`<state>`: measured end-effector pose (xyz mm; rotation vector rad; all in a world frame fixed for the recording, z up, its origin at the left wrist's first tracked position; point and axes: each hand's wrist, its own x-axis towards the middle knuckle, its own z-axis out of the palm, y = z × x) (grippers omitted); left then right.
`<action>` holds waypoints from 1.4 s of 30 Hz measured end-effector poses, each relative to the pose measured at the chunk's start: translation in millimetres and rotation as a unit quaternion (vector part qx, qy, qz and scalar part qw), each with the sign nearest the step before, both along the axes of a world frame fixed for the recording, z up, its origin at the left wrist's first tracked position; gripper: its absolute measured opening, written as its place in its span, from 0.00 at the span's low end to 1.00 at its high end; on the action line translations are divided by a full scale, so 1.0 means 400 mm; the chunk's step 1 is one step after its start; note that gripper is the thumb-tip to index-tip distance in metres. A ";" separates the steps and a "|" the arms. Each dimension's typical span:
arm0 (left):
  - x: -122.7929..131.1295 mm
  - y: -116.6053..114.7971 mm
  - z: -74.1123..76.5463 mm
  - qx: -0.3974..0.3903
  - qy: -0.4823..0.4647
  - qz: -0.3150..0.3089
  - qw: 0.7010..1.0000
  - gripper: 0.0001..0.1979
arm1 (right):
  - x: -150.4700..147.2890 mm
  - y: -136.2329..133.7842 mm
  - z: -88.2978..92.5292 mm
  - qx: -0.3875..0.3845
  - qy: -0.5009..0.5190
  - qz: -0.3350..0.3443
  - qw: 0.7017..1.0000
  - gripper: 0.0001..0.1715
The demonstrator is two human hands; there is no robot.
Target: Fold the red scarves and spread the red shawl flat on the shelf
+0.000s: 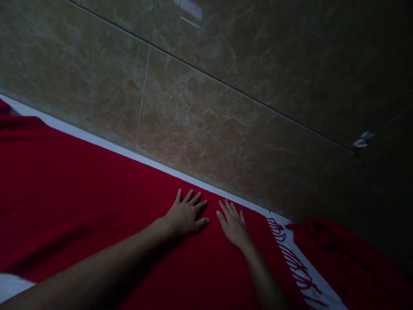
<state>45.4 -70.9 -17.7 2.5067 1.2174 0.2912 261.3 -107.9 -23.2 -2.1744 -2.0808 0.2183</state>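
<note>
A large red cloth [106, 189] with a fringed right end lies spread over a white surface [119, 149]. Near its far edge, my left hand [186, 215] rests flat on the cloth with its fingers spread. To the right of it, my right hand [235, 226] also lies on the cloth, palm down, fingers stretched out. A small gap separates the two hands, and neither holds anything. The fringe [292, 258] lies to the right of my right hand. Soft folds show in the left part of the cloth.
Beyond the white edge stands a brown marbled tile wall [200, 116] with dark and pale seams. A small pale object [363, 140] is on the wall at the right. More red fabric [348, 254] lies bunched at the lower right. The scene is dim.
</note>
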 end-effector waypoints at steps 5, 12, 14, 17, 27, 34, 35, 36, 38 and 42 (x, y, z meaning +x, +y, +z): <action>0.018 -0.012 -0.008 -0.010 -0.019 -0.015 1.000 0.38 | 0.214 -0.004 -0.048 0.002 -0.043 -0.073 0.996 0.36; 0.015 -0.028 0.010 -0.030 -0.026 -0.034 0.999 0.40 | 0.374 0.036 -0.145 0.070 -0.021 -0.054 0.996 0.40; 0.012 -0.027 0.016 -0.036 -0.025 -0.031 0.999 0.41 | 0.387 0.049 -0.165 0.080 -0.006 -0.030 0.996 0.39; 0.005 -0.019 0.017 -0.038 -0.018 -0.031 0.999 0.42 | 0.365 0.053 -0.169 0.087 0.002 -0.036 0.996 0.39; -0.029 0.002 0.016 -0.016 0.040 0.016 0.999 0.44 | 0.237 0.010 -0.055 0.187 0.093 -0.007 0.978 0.36; -0.046 -0.029 0.064 -0.012 0.089 0.030 0.995 0.43 | 0.242 -0.021 0.018 0.309 0.179 0.005 0.934 0.37; -0.064 -0.030 0.081 0.000 0.089 0.024 0.996 0.43 | 0.242 -0.027 0.029 0.322 0.189 0.005 0.928 0.37; -0.090 -0.026 0.098 0.028 0.084 0.015 0.996 0.42 | 0.243 -0.032 0.040 0.335 0.197 0.005 0.921 0.38; -0.168 -0.001 0.126 0.100 0.053 0.057 0.992 0.35 | 0.247 -0.038 0.055 0.361 0.210 0.000 0.909 0.39; -0.408 0.079 0.123 0.084 0.125 0.253 0.956 0.37 | 0.255 -0.039 0.058 0.383 0.223 -0.026 0.896 0.38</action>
